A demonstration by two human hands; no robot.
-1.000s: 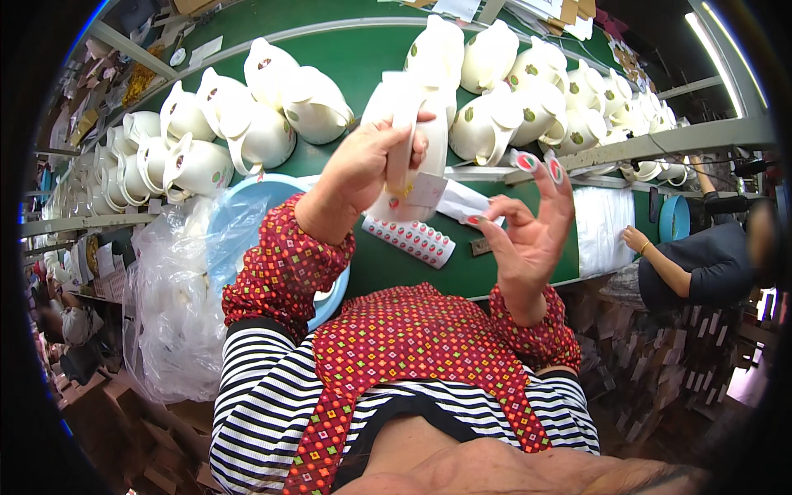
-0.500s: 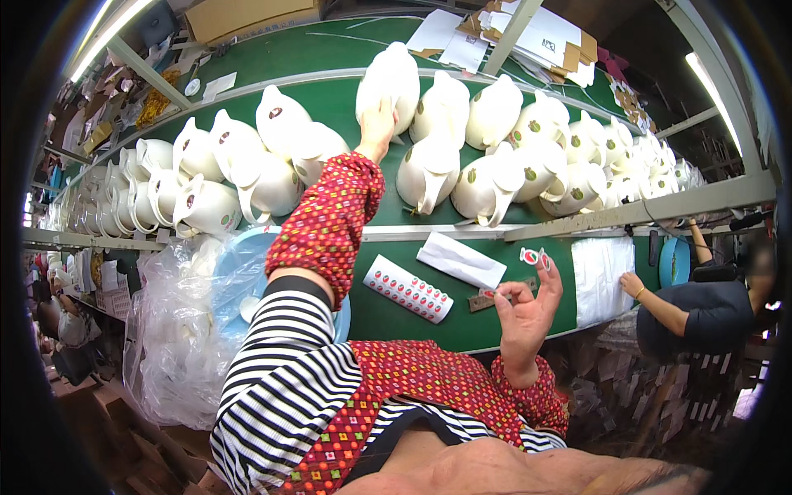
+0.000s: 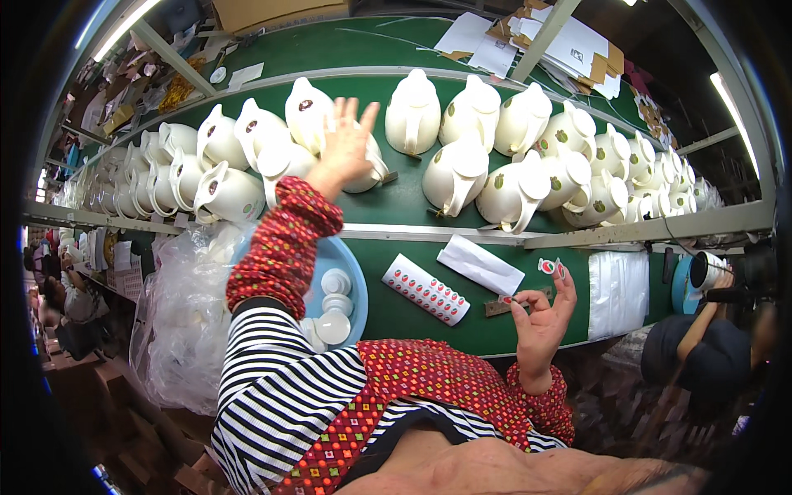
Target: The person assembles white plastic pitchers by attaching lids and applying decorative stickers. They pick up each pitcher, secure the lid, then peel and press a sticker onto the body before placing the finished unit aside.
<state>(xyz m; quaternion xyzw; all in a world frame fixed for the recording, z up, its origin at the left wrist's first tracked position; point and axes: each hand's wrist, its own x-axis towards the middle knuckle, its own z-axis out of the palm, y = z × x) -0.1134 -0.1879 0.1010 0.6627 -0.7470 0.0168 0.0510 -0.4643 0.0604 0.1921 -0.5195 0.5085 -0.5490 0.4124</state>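
Observation:
My left hand [image 3: 345,148] is open, its fingers spread, over a white pitcher [image 3: 363,177] in the row on the shelf. Whether the fingertips touch the pitcher I cannot tell. Just right of it another white pitcher [image 3: 414,115] stands upright, its handle facing me. My right hand [image 3: 540,330] hovers over the table with thumb and forefinger drawn together. Small round red-and-green stickers [image 3: 547,266] cling to its raised fingertips, and a further one shows by the thumb. A sheet of matching stickers [image 3: 426,290] lies to the left, beside a folded white paper [image 3: 481,264].
Rows of white pitchers [image 3: 577,132] with dark or green round marks line the shelf on both sides. A light blue basin [image 3: 356,276] holds white round lids, with clear plastic bags [image 3: 177,322] alongside. White bags [image 3: 619,293] lie at right, near another person [image 3: 697,351].
My left hand has let go of the pitcher, moved left and spread its fingers. The view has shifted slightly. My right hand keeps its pose, and the person at right has moved an arm.

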